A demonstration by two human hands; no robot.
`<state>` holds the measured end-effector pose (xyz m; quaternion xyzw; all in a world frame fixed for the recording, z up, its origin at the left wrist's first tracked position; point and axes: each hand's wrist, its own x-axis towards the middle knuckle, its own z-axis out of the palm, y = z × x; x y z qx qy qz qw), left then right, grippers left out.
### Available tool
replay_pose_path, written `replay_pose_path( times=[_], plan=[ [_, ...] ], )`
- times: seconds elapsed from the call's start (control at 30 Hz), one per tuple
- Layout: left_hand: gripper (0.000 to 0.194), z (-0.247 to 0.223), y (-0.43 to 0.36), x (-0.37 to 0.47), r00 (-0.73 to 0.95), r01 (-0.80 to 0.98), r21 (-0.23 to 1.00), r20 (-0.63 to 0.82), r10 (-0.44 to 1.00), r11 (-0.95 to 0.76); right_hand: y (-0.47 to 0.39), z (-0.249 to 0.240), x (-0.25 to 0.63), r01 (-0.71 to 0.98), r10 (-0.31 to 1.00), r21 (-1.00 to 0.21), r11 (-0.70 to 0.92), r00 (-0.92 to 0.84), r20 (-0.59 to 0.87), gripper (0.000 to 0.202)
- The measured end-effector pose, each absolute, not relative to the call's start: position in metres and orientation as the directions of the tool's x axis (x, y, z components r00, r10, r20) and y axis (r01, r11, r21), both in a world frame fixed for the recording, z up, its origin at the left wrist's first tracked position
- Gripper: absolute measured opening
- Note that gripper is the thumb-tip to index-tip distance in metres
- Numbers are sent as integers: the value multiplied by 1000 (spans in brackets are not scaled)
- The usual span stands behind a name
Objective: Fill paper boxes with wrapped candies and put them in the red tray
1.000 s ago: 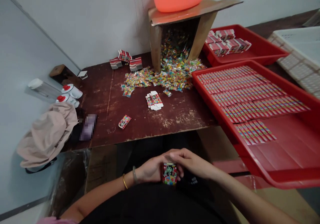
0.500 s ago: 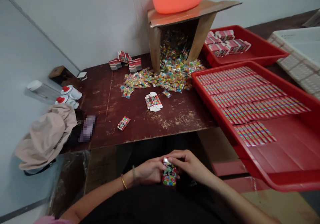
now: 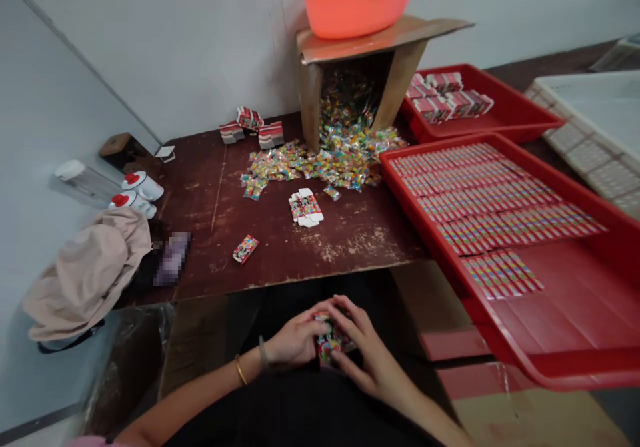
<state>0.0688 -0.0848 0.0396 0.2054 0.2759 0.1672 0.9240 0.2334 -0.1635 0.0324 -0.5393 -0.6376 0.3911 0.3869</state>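
My left hand (image 3: 293, 342), right hand (image 3: 369, 352): fingers clamped on box (image 3: 326, 346), near table edge (image 3: 310, 280).
Red tray (image 3: 570, 300): packs (image 3: 500, 274) stop short of near rim.

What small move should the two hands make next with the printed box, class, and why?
Probably ease the right hand off the printed box while the left hand steadies it: both hands hold it, and their fingers cover so much that its ends cannot be checked.

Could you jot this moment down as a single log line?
left hand: on small box | right hand: on same box | beyond: table, loose candy packets
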Motion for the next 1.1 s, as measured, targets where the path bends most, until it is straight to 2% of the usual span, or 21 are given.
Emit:
replay_pose_path(
  times=[0.07, 0.13, 0.23, 0.3, 0.37, 0.43, 0.47, 0.5, 0.53, 0.57, 0.63, 0.73, 0.87, 1.0, 1.1],
  plan=[
    [47, 46, -76, 72, 693, -325, 580, -390, 606, 747, -163, 20, 223, 219, 999, -975, 18, 25, 24, 65],
    [43, 51, -65, 72, 602, -348, 722, -316, 733, 598, -155, 15, 221, 42, 993, -995, -93, 82, -90, 63],
    [36, 53, -48, 62, 528, -156, 915, -241, 814, 372, -133, 21, 233, -40, 971, -982, -184, 146, -188, 51],
    [31, 50, -38, 51, 609, 82, 969, -235, 757, 235, -112, 26, 245, 41, 984, -989, -144, 115, -139, 42],
    [27, 47, -32, 42, 743, 277, 957, -270, 612, 87, -81, 29, 257, 148, 991, -987, -54, -115, -72, 37],
    [24, 44, -31, 39, 811, 348, 937, -314, 494, 26, -37, 31, 270, 273, 940, -959, 68, -339, -30, 38],
    [25, 42, -32, 39, 819, 343, 937, -330, 469, 61, -10, 32, 277, 347, 924, -930, 125, -382, -18, 40],
    [26, 41, -34, 42, 817, 313, 939, -341, 464, 139, 19, 32, 285, 455, 945, -874, 169, -327, 12, 41],
    [29, 39, -37, 45, 815, 259, 936, -345, 465, 240, 49, 32, 293, 612, 983, -771, 175, -153, 102, 42],
    [34, 38, -40, 50, 817, 185, 921, -337, 467, 342, 77, 30, 301, 671, 986, -725, 152, -55, 157, 42],
    [45, 33, -45, 58, 824, 33, 869, -303, 479, 493, 120, 21, 313, 736, 976, -665, 122, 32, 215, 40],
    [53, 24, -46, 63, 795, -99, 834, -262, 547, 543, 136, -4, 320, 795, 964, -602, 82, 90, 249, 43],
    [56, 12, -36, 54, 714, -116, 826, -317, 625, 552, 78, -38, 313, 866, 947, -500, 18, 146, 286, 47],
    [53, 11, -24, 49, 780, -73, 747, -370, 505, 661, -12, -54, 304, 951, 929, -308, 25, 92, 359, 51],
    [49, 17, -17, 59, 831, -81, 718, -334, 444, 692, -65, -59, 303, 935, 930, -319, 155, -28, 368, 48]
  ],
)
